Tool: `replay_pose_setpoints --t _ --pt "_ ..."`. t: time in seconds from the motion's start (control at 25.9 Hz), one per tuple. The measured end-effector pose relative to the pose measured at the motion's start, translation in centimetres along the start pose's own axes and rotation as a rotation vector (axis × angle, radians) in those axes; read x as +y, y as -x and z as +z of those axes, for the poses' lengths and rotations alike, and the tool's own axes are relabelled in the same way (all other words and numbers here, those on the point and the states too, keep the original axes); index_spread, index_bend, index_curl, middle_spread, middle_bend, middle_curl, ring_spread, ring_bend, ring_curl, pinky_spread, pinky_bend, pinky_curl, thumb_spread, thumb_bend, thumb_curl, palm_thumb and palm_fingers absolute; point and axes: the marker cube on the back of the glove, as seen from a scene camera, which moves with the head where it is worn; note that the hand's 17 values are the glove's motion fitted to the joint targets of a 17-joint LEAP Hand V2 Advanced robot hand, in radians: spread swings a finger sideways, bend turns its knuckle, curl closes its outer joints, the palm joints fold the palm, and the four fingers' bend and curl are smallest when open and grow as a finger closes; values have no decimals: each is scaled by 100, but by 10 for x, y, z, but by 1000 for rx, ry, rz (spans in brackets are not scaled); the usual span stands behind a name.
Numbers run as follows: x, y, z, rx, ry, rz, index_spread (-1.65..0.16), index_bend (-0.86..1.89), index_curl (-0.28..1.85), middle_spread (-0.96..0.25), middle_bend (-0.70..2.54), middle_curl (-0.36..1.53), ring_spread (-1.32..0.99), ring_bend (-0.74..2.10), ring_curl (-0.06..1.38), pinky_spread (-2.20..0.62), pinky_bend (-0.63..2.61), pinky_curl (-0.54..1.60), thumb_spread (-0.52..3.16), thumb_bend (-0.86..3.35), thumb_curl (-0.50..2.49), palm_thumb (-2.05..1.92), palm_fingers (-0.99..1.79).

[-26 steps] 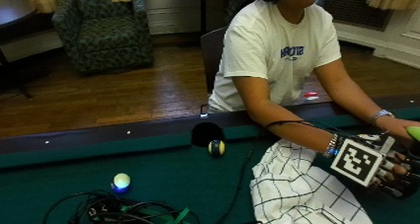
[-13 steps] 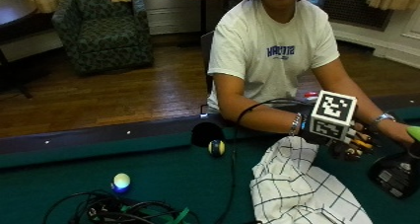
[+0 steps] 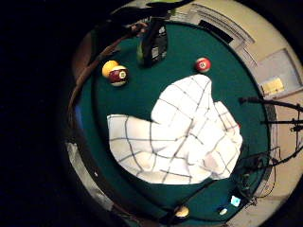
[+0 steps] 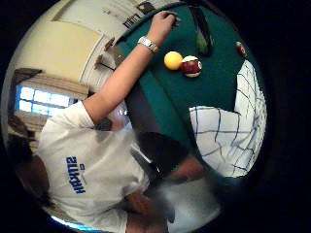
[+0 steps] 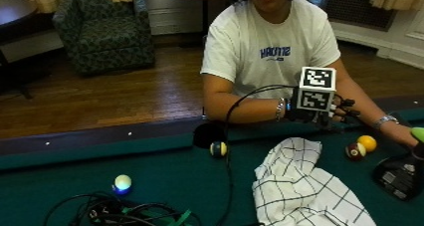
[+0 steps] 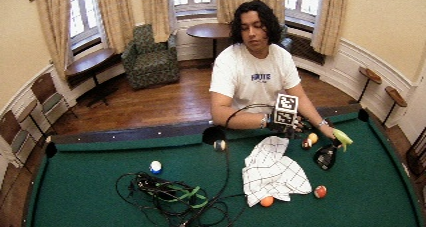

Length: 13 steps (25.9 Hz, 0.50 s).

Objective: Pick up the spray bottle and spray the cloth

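Nearest, on the green felt of the bench: a tangle of black cables at the left, with a small glowing ball just beyond it.

White checked cloth, crumpled, right of centre on the felt. Soft, limp; lies flat enough to take spray where it is.

Dark striped ball, left of the cloth and further back, near the far rail.

Spray bottle, dark body with a green trigger head, at the far right beside the cloth, upright. The bare hand rests near its top; contact cannot be told. Judged light, rigid plastic, smooth-sided; best taken round the neck under the head, forefinger free for the trigger.

Maroon-striped ball and yellow ball, touching, between cloth and bottle.

Gloved right hand, raised above the far rail, well apart from the bottle, fingers loosely curled, holding nothing.
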Motion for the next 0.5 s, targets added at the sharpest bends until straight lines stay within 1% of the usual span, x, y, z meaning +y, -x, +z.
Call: replay_pose_setpoints --t 0.19,0.5 --pt "10 15 -21 59 18 -60 -44 12 26 -12 19 34 -11 36 32 23 42 37 94 -4 37 33 22" --pt "21 14 -72 56 92 -75 -45 13 25 -11 21 35 -10 36 31 23 38 36 93 -4 35 31 20"
